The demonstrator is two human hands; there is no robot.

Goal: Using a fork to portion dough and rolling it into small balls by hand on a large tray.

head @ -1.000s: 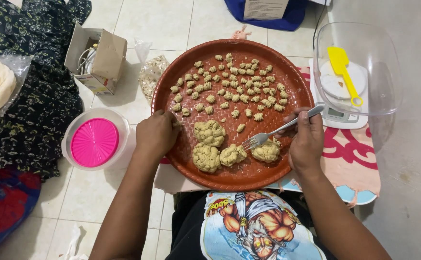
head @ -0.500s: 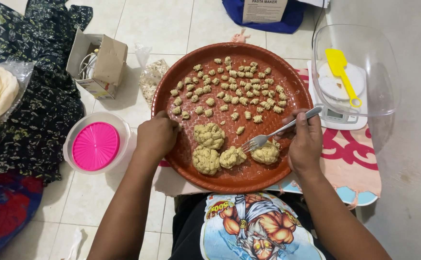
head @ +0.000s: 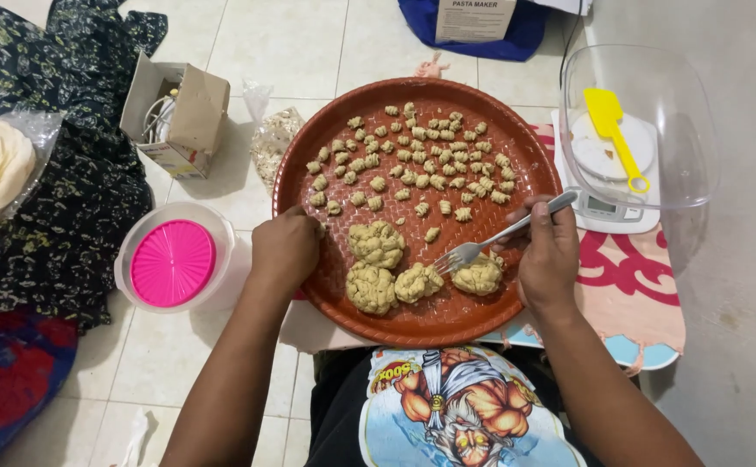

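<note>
A large round brown tray [head: 481, 320] lies on the tiled floor in front of me. Several small beige dough pieces [head: 412, 160] are spread over its far half, and several bigger dough lumps [head: 378, 245] sit on the near half. My right hand [head: 551, 251] holds a metal fork [head: 490, 242], tines pointing left between two lumps, next to the lump [head: 479, 277] by my fingers. My left hand [head: 284, 251] rests with curled fingers on the tray's left rim, fingertips hidden, near a small piece.
A clear bowl [head: 646, 130] with a yellow spatula [head: 613, 134] stands on a white kitchen scale [head: 607, 212] at the right. A pink-lidded container [head: 173, 262], an open cardboard box [head: 179, 117], a plastic bag [head: 276, 143] and dark patterned cloth [head: 66, 190] lie left.
The fork tips have shifted slightly left toward the middle lumps. Both hands stay nearly where they were.
</note>
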